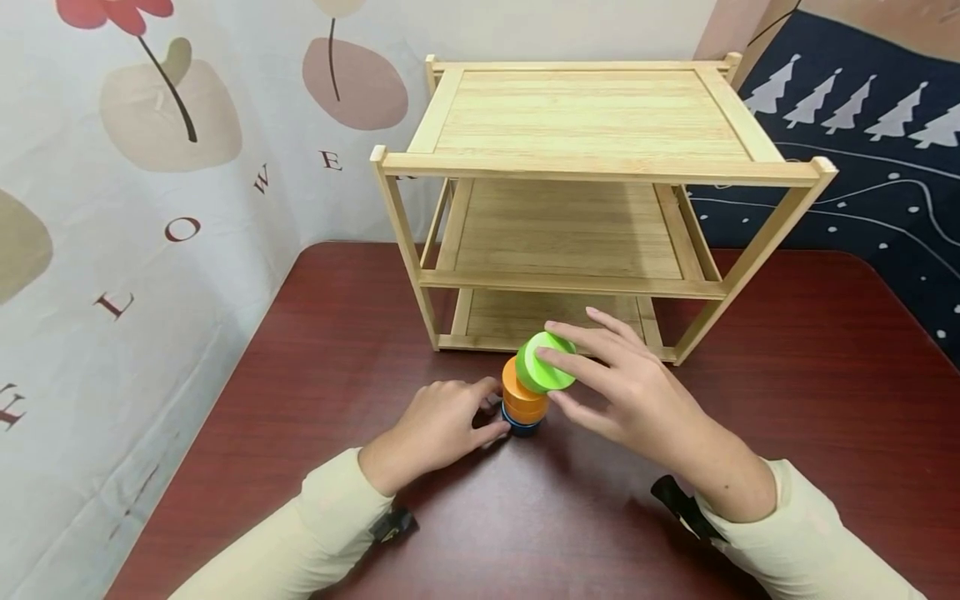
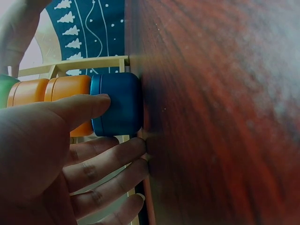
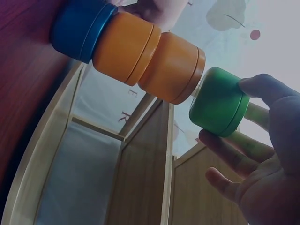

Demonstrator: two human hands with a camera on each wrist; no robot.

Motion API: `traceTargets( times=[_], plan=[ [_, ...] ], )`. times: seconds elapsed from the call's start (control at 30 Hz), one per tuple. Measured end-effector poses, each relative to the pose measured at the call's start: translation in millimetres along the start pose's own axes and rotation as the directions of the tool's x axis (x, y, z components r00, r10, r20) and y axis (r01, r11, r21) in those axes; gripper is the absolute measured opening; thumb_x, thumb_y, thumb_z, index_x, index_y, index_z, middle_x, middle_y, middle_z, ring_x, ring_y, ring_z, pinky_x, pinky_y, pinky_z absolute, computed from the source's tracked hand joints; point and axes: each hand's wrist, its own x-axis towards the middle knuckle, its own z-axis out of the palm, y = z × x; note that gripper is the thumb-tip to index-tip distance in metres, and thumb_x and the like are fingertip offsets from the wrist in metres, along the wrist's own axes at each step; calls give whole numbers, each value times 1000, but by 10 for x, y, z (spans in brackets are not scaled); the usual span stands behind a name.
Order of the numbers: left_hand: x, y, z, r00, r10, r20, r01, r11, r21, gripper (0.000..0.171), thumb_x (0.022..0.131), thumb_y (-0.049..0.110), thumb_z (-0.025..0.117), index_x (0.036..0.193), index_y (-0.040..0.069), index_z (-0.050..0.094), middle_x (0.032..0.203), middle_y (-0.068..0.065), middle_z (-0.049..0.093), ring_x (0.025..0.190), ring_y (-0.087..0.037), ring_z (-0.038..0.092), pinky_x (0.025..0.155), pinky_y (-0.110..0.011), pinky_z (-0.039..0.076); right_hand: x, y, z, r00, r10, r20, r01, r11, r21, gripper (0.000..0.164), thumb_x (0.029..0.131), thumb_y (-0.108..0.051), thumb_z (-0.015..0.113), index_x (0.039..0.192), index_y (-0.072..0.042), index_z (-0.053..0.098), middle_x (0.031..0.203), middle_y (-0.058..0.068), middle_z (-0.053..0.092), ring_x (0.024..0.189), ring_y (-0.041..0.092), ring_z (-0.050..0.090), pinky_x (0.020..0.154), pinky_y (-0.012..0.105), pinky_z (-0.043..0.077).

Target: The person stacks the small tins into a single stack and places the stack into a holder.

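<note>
A blue lidded round jar (image 3: 82,29) stands on the table with two orange jars (image 3: 125,47) stacked on it. The stack leans slightly in the right wrist view. My left hand (image 1: 442,421) is at its base: the thumb lies against the blue jar in the left wrist view, with the index finger at the jar's other side and the remaining fingers spread near the tabletop. My right hand (image 1: 630,387) pinches a green jar (image 1: 546,362) between thumb and fingers. That jar is tilted just above the upper orange one, with a narrow gap between them in the right wrist view.
Behind the stack stands a three-tier wooden shelf (image 1: 600,169), close to the jars. The dark red table (image 1: 315,350) extends to both sides. A printed cloth (image 1: 247,92) hangs at the left and back, a dark blue tree-patterned one (image 1: 862,167) at the right.
</note>
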Motion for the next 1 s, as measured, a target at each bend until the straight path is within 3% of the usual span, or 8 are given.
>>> traceTargets(
  times=[1.0],
  plan=[
    [6, -1, 5, 1000, -2, -3, 2, 1000, -8, 39, 86, 44, 76, 110, 15, 68, 88, 5, 75, 77, -15, 71, 65, -38, 55, -5, -1, 97, 1000, -12, -21, 13, 1000, 9, 37, 100, -34, 57, 115, -4, 72, 122, 19, 70, 112, 32, 67, 118, 41, 34]
  ],
)
